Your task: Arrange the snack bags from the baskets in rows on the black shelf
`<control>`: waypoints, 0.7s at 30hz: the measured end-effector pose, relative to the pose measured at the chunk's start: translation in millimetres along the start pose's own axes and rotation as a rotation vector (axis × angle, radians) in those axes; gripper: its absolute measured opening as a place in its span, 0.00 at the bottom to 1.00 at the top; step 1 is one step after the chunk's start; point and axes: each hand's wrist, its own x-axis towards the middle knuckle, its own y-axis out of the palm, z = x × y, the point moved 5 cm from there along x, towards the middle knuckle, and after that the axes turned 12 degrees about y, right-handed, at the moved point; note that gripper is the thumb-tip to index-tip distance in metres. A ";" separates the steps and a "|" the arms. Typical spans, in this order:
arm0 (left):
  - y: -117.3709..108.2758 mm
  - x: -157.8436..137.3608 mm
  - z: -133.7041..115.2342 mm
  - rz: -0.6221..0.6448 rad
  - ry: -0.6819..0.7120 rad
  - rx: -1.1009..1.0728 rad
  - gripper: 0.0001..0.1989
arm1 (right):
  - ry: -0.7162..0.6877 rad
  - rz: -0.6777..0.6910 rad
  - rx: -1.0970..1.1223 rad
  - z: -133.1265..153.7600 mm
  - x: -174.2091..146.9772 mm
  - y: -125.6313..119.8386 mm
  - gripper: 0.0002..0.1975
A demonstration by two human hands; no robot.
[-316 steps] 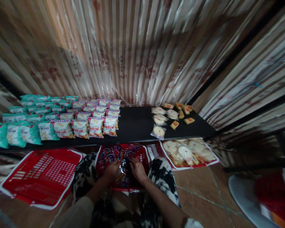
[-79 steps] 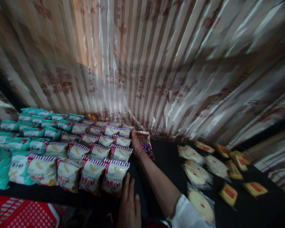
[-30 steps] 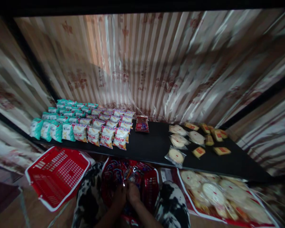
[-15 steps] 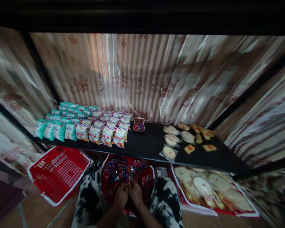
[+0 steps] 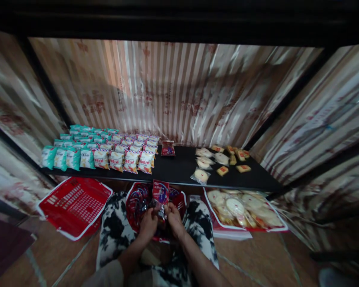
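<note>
your left hand (image 5: 147,226) and right hand (image 5: 172,218) sit close together over the red basket (image 5: 179,198) between your knees, fingers pinched on the lower end of a red snack packet (image 5: 160,192) that stands upright above the other packets in there; how firm each grip is cannot be told in the dim, blurred view. on the black shelf (image 5: 179,169) one matching red packet (image 5: 168,148) already stands at the back edge, just right of the rows of striped bags (image 5: 131,161), with teal bags (image 5: 60,158) at the left end and round cakes (image 5: 201,175) toward the right end. the packet looks thin and slippery, so held only at its bottom it could flop over or slip free. the striped bags stand near the shelf's front edge, and a sleeve brushing past could tip them off. an empty red basket (image 5: 74,201) lies by your left knee, and a tray of cakes (image 5: 279,228) by your right, both close enough to knock
</note>
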 end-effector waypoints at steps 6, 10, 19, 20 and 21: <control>-8.6 -5.5 -7.0 -0.048 0.117 0.028 0.22 | 0.053 0.019 0.122 4.2 -9.9 -4.6 0.17; -15.2 -1.1 -9.3 -0.055 0.158 -0.027 0.19 | 0.066 0.058 0.241 10.1 -11.8 -7.6 0.15; -13.4 22.7 -14.5 -0.007 0.064 -0.178 0.15 | 0.110 0.031 0.250 33.2 -12.8 -20.3 0.16; -11.5 25.6 -16.1 0.005 0.056 -0.185 0.15 | 0.116 0.030 0.264 34.5 -11.3 -22.2 0.16; -9.6 28.5 -17.8 0.014 0.047 -0.191 0.16 | 0.119 0.029 0.279 36.0 -9.7 -24.5 0.17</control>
